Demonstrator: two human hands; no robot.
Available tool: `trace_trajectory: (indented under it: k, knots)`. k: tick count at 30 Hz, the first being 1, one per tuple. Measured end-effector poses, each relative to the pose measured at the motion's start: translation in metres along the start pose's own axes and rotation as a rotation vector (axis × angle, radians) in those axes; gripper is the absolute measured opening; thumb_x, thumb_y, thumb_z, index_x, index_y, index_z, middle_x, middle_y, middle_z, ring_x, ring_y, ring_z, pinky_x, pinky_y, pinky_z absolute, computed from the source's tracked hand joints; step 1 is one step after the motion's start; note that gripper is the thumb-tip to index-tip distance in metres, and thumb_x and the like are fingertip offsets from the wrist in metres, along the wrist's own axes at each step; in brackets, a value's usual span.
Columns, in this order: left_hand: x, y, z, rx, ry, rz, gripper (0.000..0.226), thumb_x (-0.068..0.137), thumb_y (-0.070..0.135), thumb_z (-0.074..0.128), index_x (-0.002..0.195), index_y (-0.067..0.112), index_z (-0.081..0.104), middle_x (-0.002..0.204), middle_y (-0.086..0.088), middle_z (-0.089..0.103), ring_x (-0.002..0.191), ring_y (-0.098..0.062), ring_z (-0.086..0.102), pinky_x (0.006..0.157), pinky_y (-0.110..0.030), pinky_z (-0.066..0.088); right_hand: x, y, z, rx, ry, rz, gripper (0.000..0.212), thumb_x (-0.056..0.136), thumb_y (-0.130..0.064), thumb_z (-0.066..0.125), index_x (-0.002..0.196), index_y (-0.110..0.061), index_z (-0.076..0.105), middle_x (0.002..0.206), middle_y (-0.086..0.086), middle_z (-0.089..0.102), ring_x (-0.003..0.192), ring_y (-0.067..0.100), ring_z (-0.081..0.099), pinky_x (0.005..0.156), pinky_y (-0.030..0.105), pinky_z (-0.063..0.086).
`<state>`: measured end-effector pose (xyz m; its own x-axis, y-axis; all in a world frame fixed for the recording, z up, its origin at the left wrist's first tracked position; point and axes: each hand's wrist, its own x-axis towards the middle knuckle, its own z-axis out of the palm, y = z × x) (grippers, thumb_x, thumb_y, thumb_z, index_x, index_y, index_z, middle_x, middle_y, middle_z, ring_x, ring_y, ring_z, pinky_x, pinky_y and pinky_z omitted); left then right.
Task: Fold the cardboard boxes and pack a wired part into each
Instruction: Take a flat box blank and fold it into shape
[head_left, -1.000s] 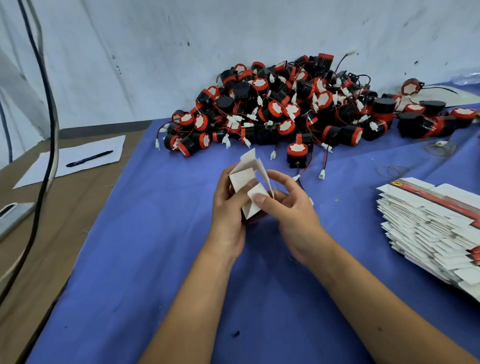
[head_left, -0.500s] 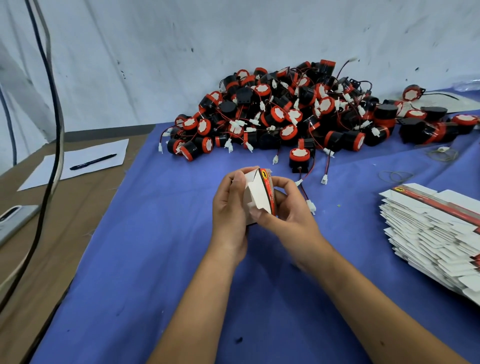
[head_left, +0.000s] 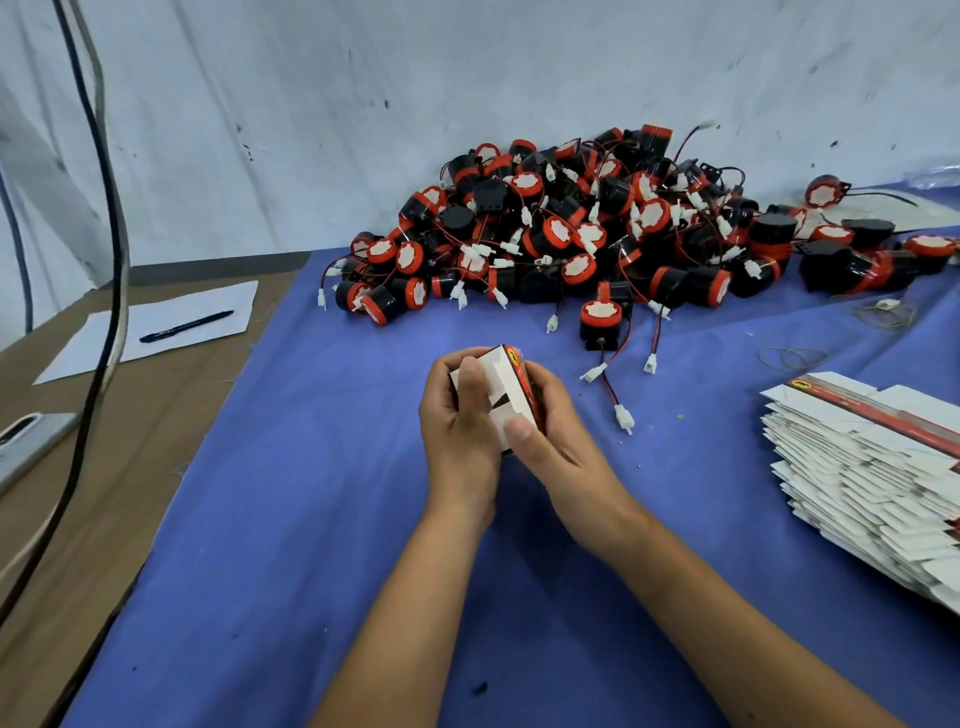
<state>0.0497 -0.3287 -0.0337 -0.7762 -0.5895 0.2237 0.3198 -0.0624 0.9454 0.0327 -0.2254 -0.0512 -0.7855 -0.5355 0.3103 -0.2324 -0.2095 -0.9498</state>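
Between both hands, above the blue cloth (head_left: 291, 519), sits one small cardboard box (head_left: 506, 395), gripped by the left hand (head_left: 457, 421) and right hand (head_left: 550, 436). Behind lies a heap of wired parts (head_left: 571, 234), too many to count; a stack of flat boxes (head_left: 872, 478) lies right; one pen (head_left: 186, 326) on paper (head_left: 150, 322) far left.

1 head-worn view looks forward and down, close over the blue table (head_left: 311, 519).

hands (head_left: 498, 415): two, bare | forearms (head_left: 675, 597): bare, sleeveless | no gloves, jewellery
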Motion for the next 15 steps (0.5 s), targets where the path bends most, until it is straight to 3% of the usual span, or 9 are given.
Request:
trace_trajectory:
  k: [3, 5, 8, 10, 12, 15]
  knots:
    - [-0.0015, 0.0014, 0.0001, 0.156, 0.013, 0.176, 0.033, 0.102, 0.043, 0.048, 0.105, 0.016, 0.066, 0.102, -0.002, 0.076, 0.092, -0.023, 0.073, 0.076, -0.049, 0.061, 0.0012, -0.0026, -0.0037, 0.075, 0.032, 0.039, 0.066, 0.084, -0.06, 0.07, 0.137, -0.029, 0.047, 0.135, -0.01, 0.06, 0.13, 0.01, 0.056, 0.103, 0.035, 0.051]
    - [-0.0034, 0.0004, -0.0005, 0.267, 0.031, 0.267, 0.032, 0.106, 0.039, 0.045, 0.106, 0.016, 0.067, 0.101, 0.005, 0.075, 0.089, -0.015, 0.073, 0.073, -0.043, 0.06, 0.0017, -0.0009, -0.0023, 0.056, 0.071, 0.058, 0.063, 0.078, -0.051, 0.078, 0.129, -0.028, 0.048, 0.129, -0.003, 0.064, 0.122, 0.013, 0.062, 0.099, 0.037, 0.054]
    - [-0.0036, -0.0002, -0.0031, 0.284, -0.044, 0.313, 0.038, 0.109, 0.038, 0.039, 0.113, 0.019, 0.072, 0.105, 0.012, 0.075, 0.092, -0.01, 0.072, 0.07, -0.026, 0.057, 0.0017, 0.0004, -0.0009, 0.188, 0.084, 0.102, 0.061, 0.076, -0.038, 0.082, 0.122, -0.021, 0.047, 0.122, 0.003, 0.069, 0.115, 0.016, 0.067, 0.089, 0.028, 0.055]
    - [-0.0019, 0.0021, -0.0033, 0.17, -0.127, 0.257, 0.044, 0.109, 0.041, 0.033, 0.122, 0.02, 0.07, 0.12, 0.009, 0.074, 0.106, -0.014, 0.071, 0.082, -0.029, 0.058, 0.0019, -0.0004, -0.0025, 0.343, 0.102, 0.111, 0.054, 0.079, -0.026, 0.08, 0.123, -0.014, 0.049, 0.12, 0.004, 0.071, 0.116, 0.018, 0.067, 0.088, 0.027, 0.054]
    - [-0.0022, 0.003, -0.0017, 0.04, -0.195, 0.128, 0.05, 0.108, 0.049, 0.028, 0.13, 0.025, 0.066, 0.132, 0.005, 0.07, 0.119, -0.023, 0.068, 0.093, -0.042, 0.058, 0.003, -0.0031, -0.0049, 0.425, 0.125, 0.127, 0.047, 0.082, -0.019, 0.074, 0.124, -0.01, 0.052, 0.12, 0.007, 0.071, 0.118, 0.022, 0.066, 0.09, 0.031, 0.053]
    - [-0.0047, 0.0012, 0.0008, 0.022, -0.24, -0.038, 0.055, 0.101, 0.058, 0.033, 0.134, 0.028, 0.064, 0.128, 0.002, 0.071, 0.117, -0.028, 0.068, 0.096, -0.051, 0.057, 0.0027, -0.0059, -0.0086, 0.444, 0.058, 0.157, 0.049, 0.086, -0.018, 0.068, 0.131, -0.006, 0.052, 0.13, 0.014, 0.067, 0.126, 0.026, 0.062, 0.098, 0.035, 0.051]
